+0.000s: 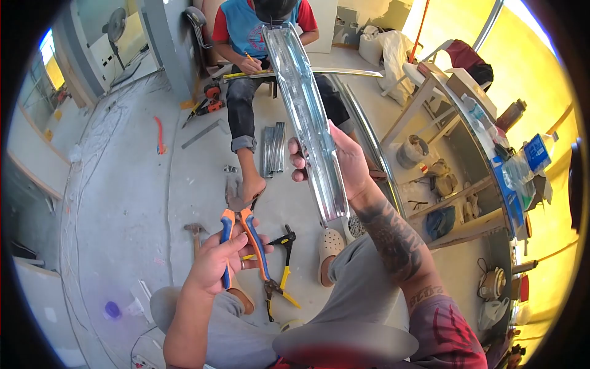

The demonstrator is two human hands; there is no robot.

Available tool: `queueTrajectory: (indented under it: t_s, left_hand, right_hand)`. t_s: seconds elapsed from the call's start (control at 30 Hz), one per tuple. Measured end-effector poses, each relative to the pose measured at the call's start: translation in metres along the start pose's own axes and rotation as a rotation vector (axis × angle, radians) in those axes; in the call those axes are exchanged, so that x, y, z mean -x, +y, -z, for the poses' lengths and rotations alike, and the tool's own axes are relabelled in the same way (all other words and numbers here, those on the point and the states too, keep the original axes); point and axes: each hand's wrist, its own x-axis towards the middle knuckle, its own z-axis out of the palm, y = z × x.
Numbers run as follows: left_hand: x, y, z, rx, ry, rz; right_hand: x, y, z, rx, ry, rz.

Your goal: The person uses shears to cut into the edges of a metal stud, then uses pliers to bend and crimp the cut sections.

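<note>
My left hand (222,255) is closed round pliers (260,257) with orange and blue handles. The handles are spread, and the jaws point away from me over the floor. In my right hand (344,157) is a long shiny metal channel (307,117), gripped near its lower part and tilted up and away. My fingers curl round its left edge. Below the pliers, a black and yellow hand tool (286,249) and snips (271,289) lie on the floor between my feet. A hammer (195,235) lies left of them, its handle partly behind my left hand.
A co-worker (243,31) sits opposite, holding a pencil (251,58) over a long strip (344,72) across the lap. Cut metal pieces (274,147) and a cordless drill (212,98) lie on the floor. A cluttered wooden bench (461,224) stands at right; long metal profiles (375,144) lie nearby.
</note>
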Motion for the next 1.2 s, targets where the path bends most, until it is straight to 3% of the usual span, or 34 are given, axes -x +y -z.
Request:
queueTrajectory:
  t_s: [0.23,0.4,0.43,0.5,0.53,0.6,0.67,0.73,0.83,0.87,0.93,1.1,1.17,1.2]
  left_hand:
    - [0.000,0.001,-0.003,-0.020,0.037,0.008]
    - [-0.002,0.011,0.025,0.070,0.198,-0.166]
    - [0.000,0.017,0.033,0.059,0.228,-0.208]
    - [0.006,0.029,0.044,0.046,0.252,-0.262]
    - [0.009,0.035,0.049,0.035,0.274,-0.309]
    - [0.013,0.042,0.053,-0.014,0.282,-0.331]
    - [0.009,0.038,0.058,-0.066,0.316,-0.328]
    - [-0.006,0.023,0.068,-0.080,0.295,-0.298]
    - [-0.027,-0.007,0.070,-0.018,0.322,-0.188]
    - [-0.036,-0.022,0.080,-0.018,0.288,-0.226]
    - [-0.032,-0.021,0.054,0.191,0.114,-0.280]
    - [-0.035,-0.022,0.058,0.214,0.059,-0.418]
    - [-0.030,-0.012,0.048,0.237,0.186,-0.485]
    - [-0.035,-0.011,0.054,0.236,0.278,-0.547]
  right_hand:
    - [-0.001,-0.001,-0.004,0.151,0.068,0.001]
    - [0.002,-0.018,0.014,0.957,0.239,-0.057]
    - [0.003,-0.020,0.016,0.958,0.232,-0.052]
    - [0.004,-0.020,0.017,1.574,0.247,0.040]
    - [0.002,-0.017,0.016,1.574,0.242,0.046]
    - [0.001,0.000,0.012,1.946,-0.065,0.252]
    - [0.003,0.032,0.013,1.961,-0.129,0.297]
    - [0.001,0.057,0.001,2.021,-0.341,0.501]
    - [0.007,0.086,-0.014,2.132,-0.600,0.625]
    - [0.009,0.096,-0.017,2.131,-0.598,0.629]
    - [0.011,0.111,-0.020,2.077,-0.621,0.856]
    - [0.013,0.112,-0.018,2.046,-0.612,0.849]
    - [0.011,0.118,0.001,1.846,-0.307,0.584]
    - [0.009,0.125,0.009,1.805,-0.325,0.573]
